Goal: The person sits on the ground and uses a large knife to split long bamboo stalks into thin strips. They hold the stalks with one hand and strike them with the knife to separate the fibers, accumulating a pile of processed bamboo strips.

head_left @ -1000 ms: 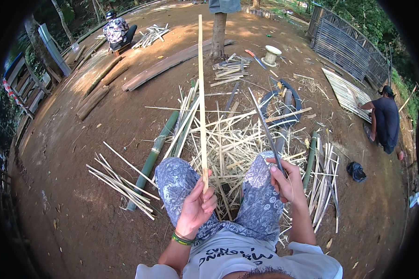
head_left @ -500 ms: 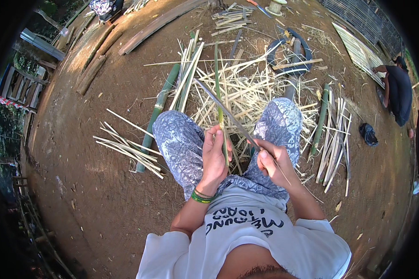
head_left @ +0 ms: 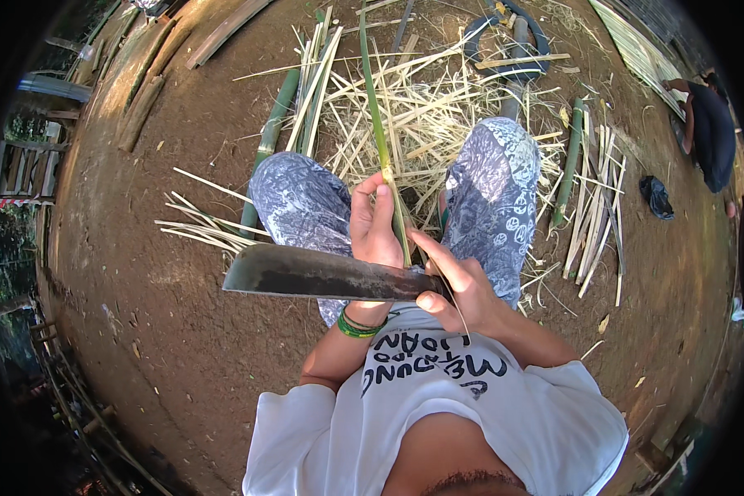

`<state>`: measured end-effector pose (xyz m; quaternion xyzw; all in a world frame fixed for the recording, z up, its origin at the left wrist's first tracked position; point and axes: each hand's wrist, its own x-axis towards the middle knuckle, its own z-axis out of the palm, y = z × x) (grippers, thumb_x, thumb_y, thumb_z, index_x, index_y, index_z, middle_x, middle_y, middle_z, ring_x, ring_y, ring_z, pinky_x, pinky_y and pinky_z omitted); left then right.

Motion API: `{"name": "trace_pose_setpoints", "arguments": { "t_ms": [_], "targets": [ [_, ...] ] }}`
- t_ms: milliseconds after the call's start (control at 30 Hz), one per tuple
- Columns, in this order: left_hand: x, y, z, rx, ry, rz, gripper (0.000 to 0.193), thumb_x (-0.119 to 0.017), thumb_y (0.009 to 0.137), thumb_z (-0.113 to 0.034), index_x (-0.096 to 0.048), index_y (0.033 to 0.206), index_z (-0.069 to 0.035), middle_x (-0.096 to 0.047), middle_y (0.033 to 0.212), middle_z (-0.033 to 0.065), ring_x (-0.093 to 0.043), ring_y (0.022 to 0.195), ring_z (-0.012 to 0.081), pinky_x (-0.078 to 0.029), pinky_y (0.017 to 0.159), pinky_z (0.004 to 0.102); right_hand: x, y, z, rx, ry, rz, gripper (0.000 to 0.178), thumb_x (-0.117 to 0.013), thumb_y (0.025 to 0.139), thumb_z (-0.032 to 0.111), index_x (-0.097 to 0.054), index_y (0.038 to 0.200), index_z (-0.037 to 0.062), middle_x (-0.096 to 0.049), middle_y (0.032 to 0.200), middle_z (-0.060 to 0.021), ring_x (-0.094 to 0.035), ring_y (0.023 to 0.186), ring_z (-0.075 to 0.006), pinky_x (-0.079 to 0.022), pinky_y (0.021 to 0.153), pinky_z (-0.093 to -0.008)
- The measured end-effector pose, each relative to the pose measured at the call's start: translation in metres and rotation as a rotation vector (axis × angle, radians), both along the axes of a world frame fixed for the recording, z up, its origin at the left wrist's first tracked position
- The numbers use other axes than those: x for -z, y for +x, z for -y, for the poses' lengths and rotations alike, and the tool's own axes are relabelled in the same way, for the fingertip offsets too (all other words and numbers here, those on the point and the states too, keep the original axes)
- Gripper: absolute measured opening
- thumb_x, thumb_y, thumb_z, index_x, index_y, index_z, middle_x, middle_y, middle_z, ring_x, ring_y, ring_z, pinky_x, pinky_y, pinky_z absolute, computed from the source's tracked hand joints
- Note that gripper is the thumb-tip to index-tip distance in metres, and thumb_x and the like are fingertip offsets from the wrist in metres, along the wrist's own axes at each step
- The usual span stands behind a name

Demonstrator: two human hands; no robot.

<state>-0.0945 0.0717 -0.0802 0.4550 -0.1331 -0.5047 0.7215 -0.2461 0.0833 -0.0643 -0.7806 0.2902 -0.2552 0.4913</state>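
A long green bamboo strip (head_left: 374, 103) runs from between my knees toward the far side, with a pale node near my fingers. My left hand (head_left: 374, 230) is closed on it just below that node, thumb and forefinger pinching. My right hand (head_left: 469, 291) grips a machete at its handle, which the fingers mostly hide. The dark, broad machete blade (head_left: 322, 276) points left, lying across in front of my left wrist. My right forefinger stretches up along the strip's lower part, and a thin sliver hangs by that hand.
Pale bamboo shavings and strips (head_left: 422, 124) cover the ground beyond my knees. Green bamboo poles (head_left: 274, 124) lie at both sides. Split strips (head_left: 595, 207) are piled at right, near a black plastic bag (head_left: 656, 198). A person (head_left: 707, 132) bends over a slatted panel (head_left: 636, 50).
The machete has swung from pointing far and left to lying flat toward the left. My right forefinger has reached out to the strip. The whole view has tilted slightly nearer my body.
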Motion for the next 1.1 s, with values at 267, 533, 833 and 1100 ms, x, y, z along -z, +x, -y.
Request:
{"name": "trace_pose_setpoints", "arguments": {
  "t_ms": [267, 533, 833, 1100],
  "targets": [
    [-0.006, 0.000, -0.005, 0.007, 0.008, 0.043, 0.021, -0.044, 0.108, -0.020, -0.051, 0.122, -0.006, -0.051, 0.064, -0.0034, -0.040, 0.040, 0.0022, -0.030, 0.034, 0.0193, 0.000, 0.000, 0.001, 0.004, 0.071, 0.082, 0.078, -0.064, 0.091, 0.039, -0.033, 0.150, -0.0012, -0.054, 0.063, -0.0112, -0.057, 0.050, -0.0275, -0.045, 0.051, -0.0363],
    [-0.019, -0.005, -0.009, 0.023, -0.008, 0.033, 0.022, -0.042, 0.108, -0.019, -0.051, 0.122, -0.005, -0.049, 0.065, -0.0042, -0.036, 0.042, 0.0004, -0.027, 0.035, 0.0190, 0.003, 0.003, 0.002, 0.002, 0.066, 0.095, 0.079, -0.063, 0.092, 0.041, -0.032, 0.151, -0.0014, -0.054, 0.064, -0.0115, -0.056, 0.051, -0.0273, -0.044, 0.052, -0.0361],
    [-0.012, -0.006, -0.017, 0.022, -0.035, 0.130, 0.022, -0.042, 0.109, -0.020, -0.054, 0.122, -0.006, -0.049, 0.069, -0.0053, -0.034, 0.046, -0.0009, -0.026, 0.039, 0.0189, 0.001, 0.004, 0.005, 0.005, 0.065, 0.099, 0.084, -0.060, 0.095, 0.048, -0.028, 0.152, -0.0041, -0.056, 0.065, -0.0114, -0.059, 0.053, -0.0279, -0.044, 0.052, -0.0355],
    [-0.010, -0.021, -0.033, -0.046, -0.059, 0.428, 0.024, -0.048, 0.107, -0.025, -0.055, 0.120, -0.006, -0.053, 0.089, -0.0040, -0.046, 0.069, -0.0002, -0.038, 0.059, 0.0168, -0.003, 0.007, 0.019, 0.043, 0.070, 0.119, 0.085, -0.059, 0.095, 0.050, -0.026, 0.153, -0.0034, -0.058, 0.065, -0.0109, -0.061, 0.055, -0.0283, -0.045, 0.052, -0.0362]
  ]
}}
